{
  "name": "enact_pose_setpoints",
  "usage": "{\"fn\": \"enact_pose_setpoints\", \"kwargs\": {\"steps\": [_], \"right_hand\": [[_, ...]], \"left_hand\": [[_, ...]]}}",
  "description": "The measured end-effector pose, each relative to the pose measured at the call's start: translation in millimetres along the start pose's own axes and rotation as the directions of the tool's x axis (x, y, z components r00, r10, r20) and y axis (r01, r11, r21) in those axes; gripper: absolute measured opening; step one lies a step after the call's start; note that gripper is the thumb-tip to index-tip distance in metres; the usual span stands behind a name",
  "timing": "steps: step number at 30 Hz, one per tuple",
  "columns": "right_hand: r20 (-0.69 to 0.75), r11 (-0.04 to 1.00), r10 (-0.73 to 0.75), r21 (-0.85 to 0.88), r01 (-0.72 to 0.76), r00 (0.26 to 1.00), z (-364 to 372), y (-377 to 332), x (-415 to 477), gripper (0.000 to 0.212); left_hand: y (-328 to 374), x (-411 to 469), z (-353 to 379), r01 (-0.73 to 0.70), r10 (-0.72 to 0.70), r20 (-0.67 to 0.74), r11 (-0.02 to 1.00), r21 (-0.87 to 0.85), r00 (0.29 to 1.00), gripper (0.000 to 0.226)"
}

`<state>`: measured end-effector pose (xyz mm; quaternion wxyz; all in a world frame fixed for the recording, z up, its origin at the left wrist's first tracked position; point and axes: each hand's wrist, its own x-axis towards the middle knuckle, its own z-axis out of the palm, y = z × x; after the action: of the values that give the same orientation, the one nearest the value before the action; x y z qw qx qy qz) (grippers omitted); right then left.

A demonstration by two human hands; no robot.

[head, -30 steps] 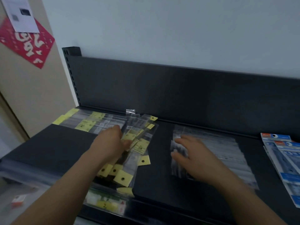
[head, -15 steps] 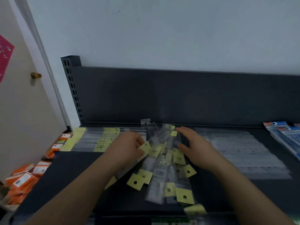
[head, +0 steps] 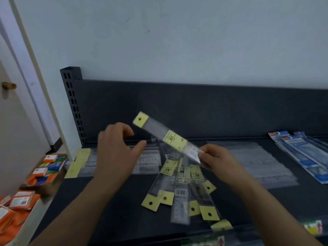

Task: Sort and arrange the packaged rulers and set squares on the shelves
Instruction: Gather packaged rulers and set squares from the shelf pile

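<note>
right hand (head: 215, 159) pinches ruler (head: 165, 136) end, left hand (head: 115, 151) free

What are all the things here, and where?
Shelf: one, dark grey, under everything.
Lifted ruler packet: one, clear with yellow tag, above the pile.
Loose ruler packets: several, clear with yellow tags, fanned mid-shelf.
Flat ruler row: several, clear with yellow ends, back left.
Clear packets: several, see-through, right of the pile.
Blue packets: a few, blue and white, far right.
Small boxes: many, mostly orange, lower left beside the shelf.
Door knob: one, brass, far left.
Left hand: one, holding nothing, above the flat row.
Right hand: one, pinching the lifted packet's lower end.
</note>
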<state>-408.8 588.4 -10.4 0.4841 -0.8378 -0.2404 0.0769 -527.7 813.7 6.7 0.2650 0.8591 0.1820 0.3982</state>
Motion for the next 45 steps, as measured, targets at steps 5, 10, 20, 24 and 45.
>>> {"fn": "enact_pose_setpoints", "kwargs": {"steps": [5, 10, 20, 24, 45], "right_hand": [[0.212, 0.946, 0.067, 0.296, -0.129, 0.975, 43.4, -18.7, -16.1, 0.023], [-0.05, 0.991, -0.033, -0.128, 0.026, 0.998, 34.7, 3.5, -15.6, 0.019], [0.048, 0.952, 0.024, -0.306, -0.009, 0.999, 32.2, 40.7, -15.9, 0.047], [0.049, 0.952, 0.002, -0.307, 0.013, 0.999, 34.6, 44.9, -14.9, 0.047], [0.452, 0.864, -0.139, -0.38, 0.331, 0.881, -15.2, 27.2, 58.9, 0.034]], "left_hand": [[23.8, -30.9, 27.9, 0.501, -0.224, 0.564, 0.767, -0.401, 0.795, 0.022], [17.4, -21.7, 24.4, 0.588, -0.33, 0.552, 0.706, -0.395, 0.766, 0.022], [21.6, -36.0, 46.3, 0.138, -0.215, 0.582, 0.975, 0.174, 0.785, 0.028], [27.0, -35.6, 55.8, 0.227, -0.266, 0.602, 0.964, 0.142, 0.753, 0.031], [56.3, -51.4, 68.4, 0.48, -0.516, 0.497, 0.852, 0.209, 0.698, 0.056]]}}
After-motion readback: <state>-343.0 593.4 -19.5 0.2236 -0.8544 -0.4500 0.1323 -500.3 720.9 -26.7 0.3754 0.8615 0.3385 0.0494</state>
